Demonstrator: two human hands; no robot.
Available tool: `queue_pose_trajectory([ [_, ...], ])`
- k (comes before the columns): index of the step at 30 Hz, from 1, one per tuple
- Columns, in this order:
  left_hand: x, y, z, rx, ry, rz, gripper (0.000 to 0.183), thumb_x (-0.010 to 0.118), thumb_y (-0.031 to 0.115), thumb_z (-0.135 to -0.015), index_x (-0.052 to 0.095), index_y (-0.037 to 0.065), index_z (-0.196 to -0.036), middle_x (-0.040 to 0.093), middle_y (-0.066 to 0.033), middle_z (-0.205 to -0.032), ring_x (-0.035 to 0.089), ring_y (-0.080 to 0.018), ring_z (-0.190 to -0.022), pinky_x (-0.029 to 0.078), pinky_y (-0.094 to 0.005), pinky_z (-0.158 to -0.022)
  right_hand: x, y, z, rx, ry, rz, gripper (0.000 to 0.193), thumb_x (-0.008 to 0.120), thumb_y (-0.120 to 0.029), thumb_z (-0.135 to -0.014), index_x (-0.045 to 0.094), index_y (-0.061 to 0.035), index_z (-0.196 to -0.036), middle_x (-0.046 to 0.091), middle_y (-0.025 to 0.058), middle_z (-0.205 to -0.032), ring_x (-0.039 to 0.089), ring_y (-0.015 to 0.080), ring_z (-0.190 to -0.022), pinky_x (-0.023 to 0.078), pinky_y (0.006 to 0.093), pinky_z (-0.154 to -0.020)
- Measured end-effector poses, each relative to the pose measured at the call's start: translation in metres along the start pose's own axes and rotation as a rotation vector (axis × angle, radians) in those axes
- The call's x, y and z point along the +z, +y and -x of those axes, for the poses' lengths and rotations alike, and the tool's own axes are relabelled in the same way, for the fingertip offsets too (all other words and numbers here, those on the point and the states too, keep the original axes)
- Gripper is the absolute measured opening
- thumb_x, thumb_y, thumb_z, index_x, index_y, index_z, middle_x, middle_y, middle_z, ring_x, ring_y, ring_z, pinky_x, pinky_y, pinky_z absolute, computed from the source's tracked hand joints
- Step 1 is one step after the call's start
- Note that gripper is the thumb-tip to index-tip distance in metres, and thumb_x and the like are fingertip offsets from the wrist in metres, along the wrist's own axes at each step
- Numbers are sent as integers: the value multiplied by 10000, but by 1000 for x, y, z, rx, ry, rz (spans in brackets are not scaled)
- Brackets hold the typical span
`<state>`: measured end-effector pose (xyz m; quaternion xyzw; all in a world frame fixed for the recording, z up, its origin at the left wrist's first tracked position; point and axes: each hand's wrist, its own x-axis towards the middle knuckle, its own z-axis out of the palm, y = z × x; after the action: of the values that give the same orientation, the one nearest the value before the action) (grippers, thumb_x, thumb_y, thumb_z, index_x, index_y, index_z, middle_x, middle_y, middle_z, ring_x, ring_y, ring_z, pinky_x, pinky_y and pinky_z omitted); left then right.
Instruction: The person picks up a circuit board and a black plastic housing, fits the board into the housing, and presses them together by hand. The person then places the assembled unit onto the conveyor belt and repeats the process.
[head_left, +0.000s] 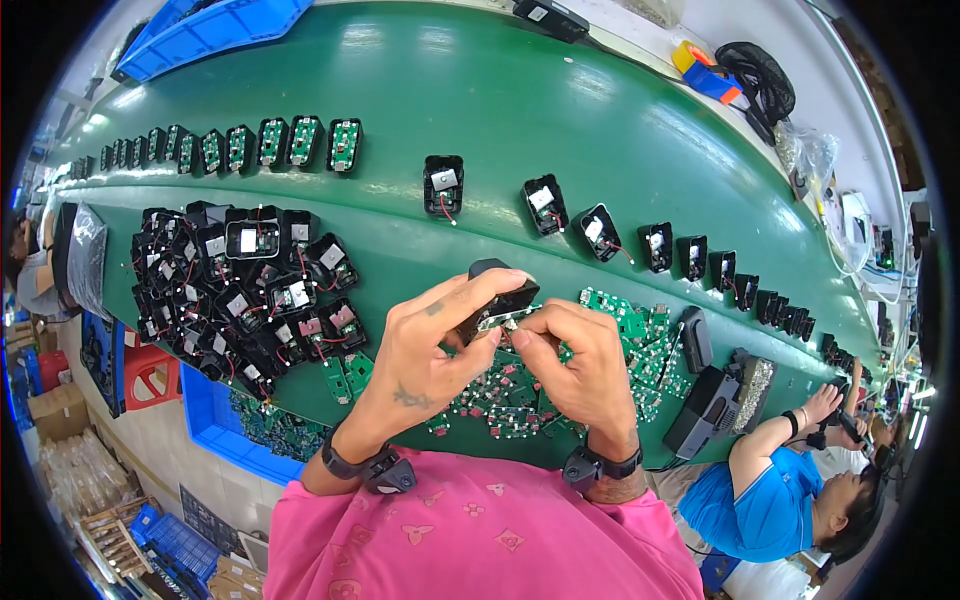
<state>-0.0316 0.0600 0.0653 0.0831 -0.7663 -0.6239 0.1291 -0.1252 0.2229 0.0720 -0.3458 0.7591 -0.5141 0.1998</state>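
My left hand [425, 345] is closed around a small black plastic housing [512, 300], tilted in front of my chest. The edge of a green circuit board [490, 322] shows at its near side. The fingers of my right hand [580, 365] are pinched together at that edge, by a small whitish part; what they grip is mostly hidden. Beneath and beyond my right hand lies a heap of loose green circuit boards [640, 325]. Left of my hands is a pile of black housings [215, 260] with silver-grey blocks and thin red wires.
Housings with green boards [345, 145] line the far left of the green table [400, 85]; wired housings [545, 203] line the right. A dark grey device [703, 410] stands at right, near a co-worker in blue [755, 500]. Blue bins [215, 425] flank the table.
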Motion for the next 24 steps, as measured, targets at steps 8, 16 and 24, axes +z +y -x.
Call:
queue_pose_trajectory([
  [8,-3,0,3,-57,-8,26,525,634,-56,-808,624,105,-1308,666,-86,-1004,562,-104,-643,481,-256,-565,-3,-3,-1,6,-58,-4,93,678,-33,-841,632,35,-797,597,84,-685,559,171,-569,422,310,-535],
  [16,-6,9,1,49,-77,-221,563,626,-66,-779,634,139,-1303,674,-141,-1054,651,-258,-700,533,-334,-601,-6,1,-2,-18,-149,8,70,637,-36,-861,624,21,-822,594,125,-724,576,264,-577,440,362,-533],
  [24,4,-2,3,86,35,-245,535,627,-65,-785,636,116,-1288,673,-158,-1026,661,-304,-709,539,-354,-618,9,2,-4,-3,-41,147,87,655,-54,-855,635,23,-820,612,122,-721,594,275,-626,443,367,-576],
])
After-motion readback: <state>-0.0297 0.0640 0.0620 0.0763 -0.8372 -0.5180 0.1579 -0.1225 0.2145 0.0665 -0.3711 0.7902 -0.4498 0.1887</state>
